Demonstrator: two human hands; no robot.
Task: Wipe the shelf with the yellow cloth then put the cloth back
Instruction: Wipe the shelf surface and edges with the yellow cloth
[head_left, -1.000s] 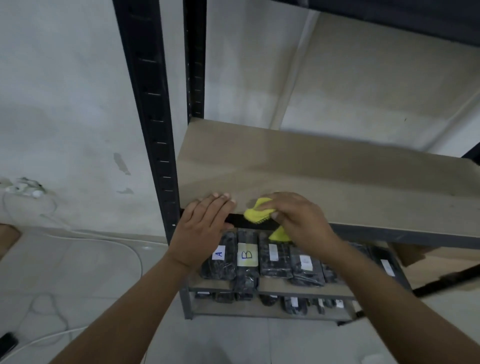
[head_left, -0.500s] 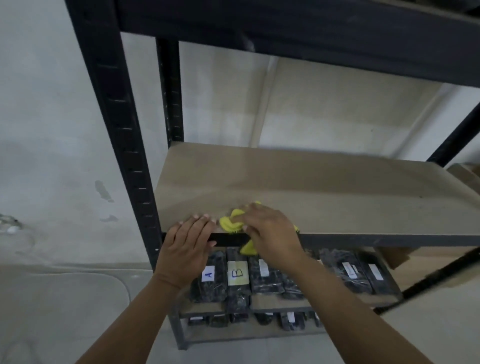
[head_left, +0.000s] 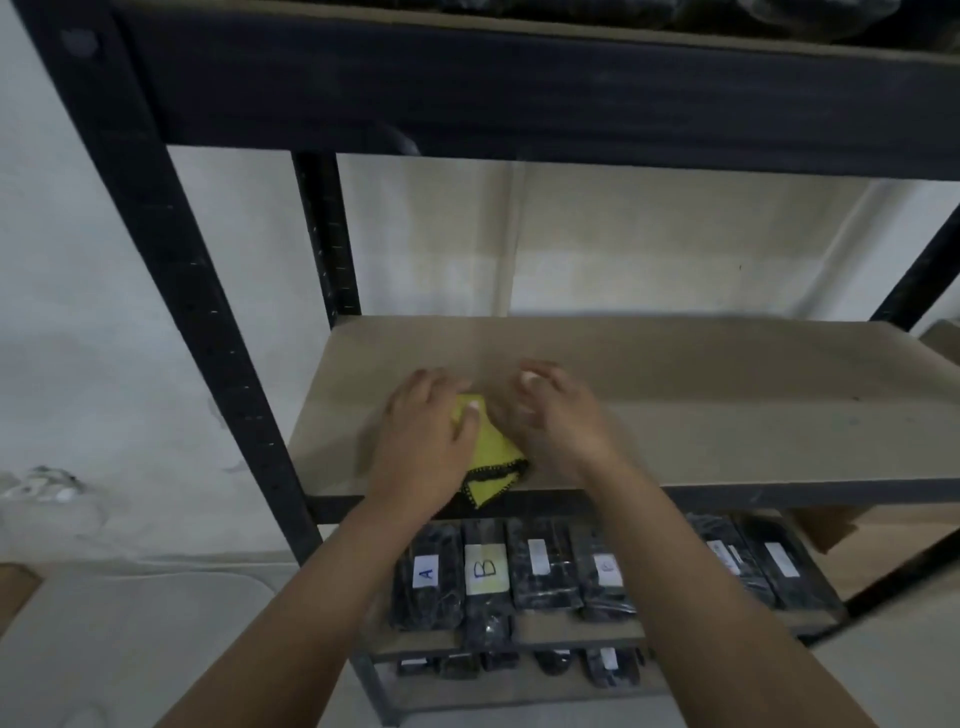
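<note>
Two hands work at the front left of the shelf (head_left: 675, 415), and the yellow cloth (head_left: 491, 457) lies on the board between them, its black-stitched corner hanging just over the front edge. The left hand (head_left: 426, 441) lies on the cloth's left part, thumb on the yellow fabric; the fingers are motion-blurred, so I cannot tell whether they press flat or curl to grip it. The right hand (head_left: 561, 415) sits just beside the cloth, fingers loosely bent and apparently holding nothing, though blur leaves its contact with the cloth unclear. Judging by where things lie, wiping is at an early stage: the cloth covers only the near left corner, and the long stretch of board to the right and rear is not yet reached. Putting the cloth back remains entirely undone. Labelled black packages (head_left: 485, 571) fill the tier below.
</note>
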